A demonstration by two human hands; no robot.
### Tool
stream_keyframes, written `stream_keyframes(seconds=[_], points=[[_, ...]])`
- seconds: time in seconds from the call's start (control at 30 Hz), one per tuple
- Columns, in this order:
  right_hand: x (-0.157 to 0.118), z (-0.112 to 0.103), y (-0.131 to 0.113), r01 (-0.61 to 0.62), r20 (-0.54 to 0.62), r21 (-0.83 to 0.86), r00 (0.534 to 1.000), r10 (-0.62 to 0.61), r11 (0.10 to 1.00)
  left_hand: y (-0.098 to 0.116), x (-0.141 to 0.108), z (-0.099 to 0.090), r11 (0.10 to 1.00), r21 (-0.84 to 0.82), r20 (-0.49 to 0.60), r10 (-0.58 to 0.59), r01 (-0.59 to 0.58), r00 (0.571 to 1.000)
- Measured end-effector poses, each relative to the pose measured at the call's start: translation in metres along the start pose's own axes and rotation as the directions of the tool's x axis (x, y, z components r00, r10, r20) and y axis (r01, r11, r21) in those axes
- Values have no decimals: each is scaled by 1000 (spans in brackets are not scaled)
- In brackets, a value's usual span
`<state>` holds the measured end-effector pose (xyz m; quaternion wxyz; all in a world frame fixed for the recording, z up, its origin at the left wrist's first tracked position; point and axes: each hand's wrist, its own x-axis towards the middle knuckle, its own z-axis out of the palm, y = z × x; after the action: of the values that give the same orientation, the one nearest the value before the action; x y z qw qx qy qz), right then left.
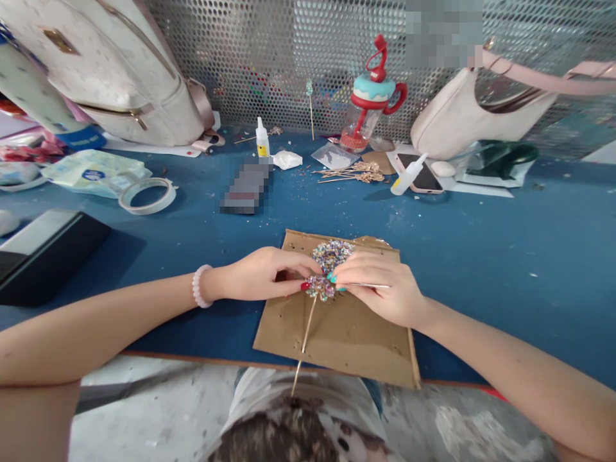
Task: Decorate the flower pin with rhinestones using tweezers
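A beaded flower-like head [321, 287] on a thin gold stick [308, 326] lies over a brown cardboard sheet [337, 333] at the table's front edge. My left hand [264, 274] pinches the head's left edge between thumb and finger. My right hand [382, 285] comes from the other side, its fingertips closed at the head's upper right, with a thin metal tool [369, 285] held among its fingers. Just beyond the fingers lies a larger pile of multicoloured beads [332, 253] on the cardboard.
Farther back on the blue table [202, 224] are a tape roll [147, 196], two glue bottles [262, 138], several gold hairpins [353, 172], a phone [419, 173] and a red-lidded cup [368, 106]. A black box [52, 256] stands left; bags [144, 77] line the mesh wall.
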<state>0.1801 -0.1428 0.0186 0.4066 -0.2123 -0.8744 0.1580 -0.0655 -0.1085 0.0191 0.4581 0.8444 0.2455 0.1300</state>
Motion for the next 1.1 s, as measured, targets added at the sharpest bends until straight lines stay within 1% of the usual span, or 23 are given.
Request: stream_keyframes(seconds=[0.2,0.37,0.63,0.93,1.0,1.1], points=[[-1,-1,1,-12,4,-26,1000,12,1000,0,-1,0,1000,8,-5,2,-1,1000],[-2,-2,1,-16,-16,-45,1000,15,999,-1,-3,0,1000,15,-6,8,-8,1000],[-1,0,2,-23,12,-11,1000,23,1000,-1,-2,0,1000,12,-6,9,-9,1000],[0,-1,1,-29,10,0,1000,29,1000,0,-2,0,1000,21,-8,17,-17,1000],[0,-3,1,-27,-12,-9,1000,27,1000,0,-2,0,999,19,-9,28,-27,1000],[0,-7,2,-43,-80,-10,996,42,999,0,-2,0,1000,4,-8,26,-26,1000]])
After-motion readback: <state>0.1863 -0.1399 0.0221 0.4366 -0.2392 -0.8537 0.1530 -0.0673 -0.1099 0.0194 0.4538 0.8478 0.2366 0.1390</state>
